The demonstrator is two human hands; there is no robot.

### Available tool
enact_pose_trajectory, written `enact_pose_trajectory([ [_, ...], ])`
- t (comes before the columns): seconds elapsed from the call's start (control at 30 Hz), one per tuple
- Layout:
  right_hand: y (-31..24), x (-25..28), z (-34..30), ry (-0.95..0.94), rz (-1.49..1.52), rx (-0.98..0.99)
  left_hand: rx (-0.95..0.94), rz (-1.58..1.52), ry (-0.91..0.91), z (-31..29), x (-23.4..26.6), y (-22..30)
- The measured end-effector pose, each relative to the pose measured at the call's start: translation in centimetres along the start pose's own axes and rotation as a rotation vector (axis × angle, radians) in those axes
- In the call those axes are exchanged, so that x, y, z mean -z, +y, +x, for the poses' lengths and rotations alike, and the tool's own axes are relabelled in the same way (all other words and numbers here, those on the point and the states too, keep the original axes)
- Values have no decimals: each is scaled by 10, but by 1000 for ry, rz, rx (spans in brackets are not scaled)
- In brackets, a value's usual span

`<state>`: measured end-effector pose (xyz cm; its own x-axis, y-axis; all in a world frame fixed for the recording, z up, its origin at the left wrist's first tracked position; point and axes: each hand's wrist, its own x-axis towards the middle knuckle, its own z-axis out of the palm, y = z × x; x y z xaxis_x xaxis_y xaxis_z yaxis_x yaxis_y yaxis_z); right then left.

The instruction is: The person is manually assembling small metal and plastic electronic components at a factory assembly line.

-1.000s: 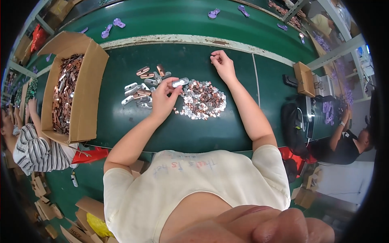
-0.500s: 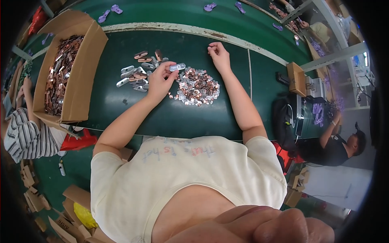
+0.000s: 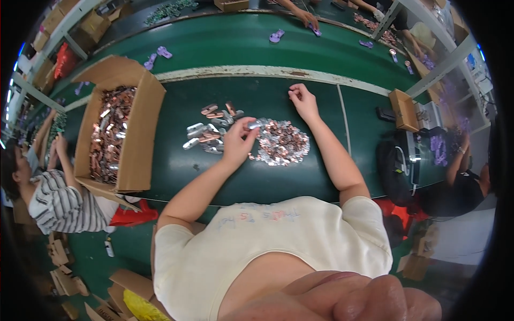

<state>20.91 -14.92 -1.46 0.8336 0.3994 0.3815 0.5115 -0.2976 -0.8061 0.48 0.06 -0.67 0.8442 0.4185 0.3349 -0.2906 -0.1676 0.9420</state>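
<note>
My left hand (image 3: 239,143) pinches a small oblong silver metal plate (image 3: 255,124) between thumb and fingers. It hovers at the left edge of a heaped pile of small silver and copper-coloured metal pieces (image 3: 284,143). Left of that hand lie several loose oblong metal plates (image 3: 208,131), some silver and some copper-toned. My right hand (image 3: 303,100) is beyond the pile, near the far edge of the green worktable (image 3: 182,171). Its fingers are curled together, and whatever they may hold is hidden.
An open cardboard box (image 3: 144,125) full of metal plates stands at the left. Past the white ledge (image 3: 214,71) runs a green conveyor (image 3: 225,48) carrying purple parts (image 3: 277,36). Another person's hand (image 3: 305,18) touches one. A small carton (image 3: 404,111) sits right; co-workers sit on both sides.
My view has shifted, so the table appears lower and further right. The plate in my left hand now shows at a different tilt. A co-worker's hand has come in over the conveyor.
</note>
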Motion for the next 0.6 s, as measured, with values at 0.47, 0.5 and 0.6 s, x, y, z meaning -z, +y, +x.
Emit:
enact_pose_trajectory([
  [0.47,-10,6,-3,-9,55,2,96,-19,-73,-2,-1,11],
  [0.5,-10,8,-2,-34,58,7,107,3,-71,-2,-1,11],
  [0.6,-6,7,-1,-26,69,15,98,25,-60,0,-2,10],
])
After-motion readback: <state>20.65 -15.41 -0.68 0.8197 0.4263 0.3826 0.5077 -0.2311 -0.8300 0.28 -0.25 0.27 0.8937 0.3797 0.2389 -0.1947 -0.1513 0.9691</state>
